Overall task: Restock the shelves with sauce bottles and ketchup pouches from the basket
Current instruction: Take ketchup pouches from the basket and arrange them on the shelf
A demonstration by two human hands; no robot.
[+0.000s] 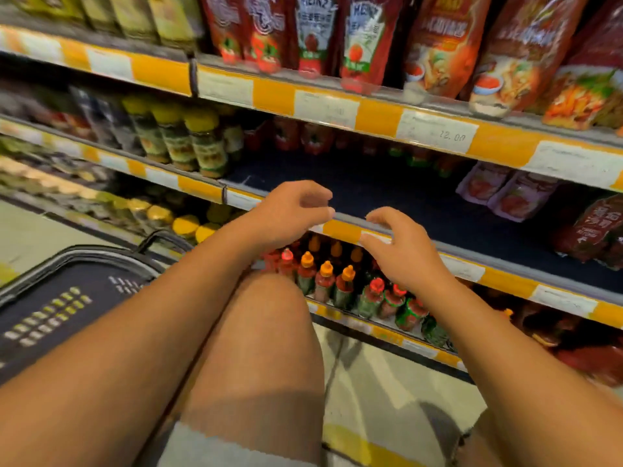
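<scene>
My left hand (290,210) and my right hand (401,247) hover side by side in front of the middle shelf's yellow-and-white edge (344,229), fingers loosely curled, holding nothing. The dark shelf board (387,193) behind them is mostly bare, with a few red bottles (303,136) far back and ketchup pouches (509,193) at the right. Sauce bottles with orange and red caps (337,281) stand on the shelf below. The black basket (57,298) sits on the floor at the left; no goods show in the part I can see.
Red ketchup pouches (364,42) line the top shelf. Yellow-capped jars (199,143) fill the middle shelf's left. Gold-lidded jars (158,214) sit lower left. My bare knee (266,332) is raised between my arms, over the pale floor (371,382).
</scene>
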